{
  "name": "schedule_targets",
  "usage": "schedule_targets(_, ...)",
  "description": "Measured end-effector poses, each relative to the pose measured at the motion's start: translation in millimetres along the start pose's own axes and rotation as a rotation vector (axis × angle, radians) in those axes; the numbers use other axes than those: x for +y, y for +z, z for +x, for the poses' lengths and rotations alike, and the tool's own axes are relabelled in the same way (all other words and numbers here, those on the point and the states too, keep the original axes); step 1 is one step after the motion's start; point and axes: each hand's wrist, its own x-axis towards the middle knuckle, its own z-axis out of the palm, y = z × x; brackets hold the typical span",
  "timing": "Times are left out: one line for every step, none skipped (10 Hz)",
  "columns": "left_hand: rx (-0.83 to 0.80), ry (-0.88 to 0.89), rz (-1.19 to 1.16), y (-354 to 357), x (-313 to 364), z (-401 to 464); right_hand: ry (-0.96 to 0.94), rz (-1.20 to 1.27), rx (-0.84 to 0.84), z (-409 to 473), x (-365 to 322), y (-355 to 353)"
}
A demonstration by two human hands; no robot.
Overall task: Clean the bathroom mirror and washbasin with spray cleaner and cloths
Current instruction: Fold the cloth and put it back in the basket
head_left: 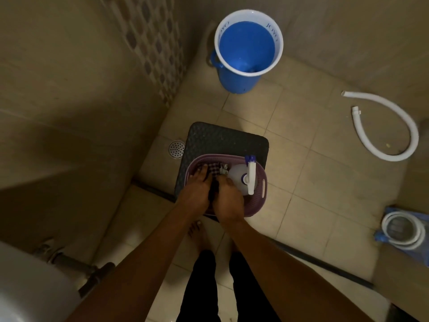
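Observation:
A purple basket (261,191) sits on a dark stool (222,138) in front of me. Inside it lies a white spray bottle (239,176) with a blue-tipped trigger, next to a checked cloth (214,169). Both my hands reach into the basket. My left hand (197,189) rests with fingers spread on the checked cloth. My right hand (228,201) is closed around a dark cloth (213,190) that shows between the two hands. The washbasin (25,289) edge appears at the lower left; the mirror is out of view.
A blue bucket (239,75) of water stands in the far corner. A floor drain (176,148) lies left of the stool. A white hose (399,126) curls on the tiles at right, a coiled hose (402,233) below it. My bare feet stand behind the stool.

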Motion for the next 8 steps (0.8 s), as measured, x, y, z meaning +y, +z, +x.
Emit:
schedule_targets(-0.098, 0.007, 0.081, 7.0, -4.1, 7.6, -0.036, -0.056, -0.08, 6.1, 4.5, 5.5)
schedule_targets(-0.153, 0.018, 0.16, 9.9, -4.1, 14.7, -0.06, -0.103, -0.096, 13.3, 8.5, 9.8)
schedule_targets(-0.166, 0.011, 0.212, 12.7, -1.0, 18.1, -0.044, -0.161, -0.163, 16.7, 12.8, 12.3)
schedule_targets(-0.12, -0.003, 0.208, 13.6, 2.6, 9.7, -0.091, -0.135, -0.198, 11.7, 15.4, 12.8)
schedule_targets(-0.001, 0.015, 0.219, 10.9, 9.6, -12.9, -0.137, -0.153, -0.228, 1.9, 20.8, 10.5)
schedule_targets(0.097, -0.028, 0.235, 6.5, 19.2, -51.2, -0.232, -0.253, -0.218, -26.6, 14.3, -13.8)
schedule_targets(0.217, -0.134, 0.17, 5.0, 23.5, -91.6, -0.333, -0.293, -0.189, -48.5, 14.9, -33.0)
schedule_targets(0.33, -0.249, 0.113, 4.3, 32.6, -138.0, -0.448, -0.33, -0.158, -74.5, 11.2, -60.6)
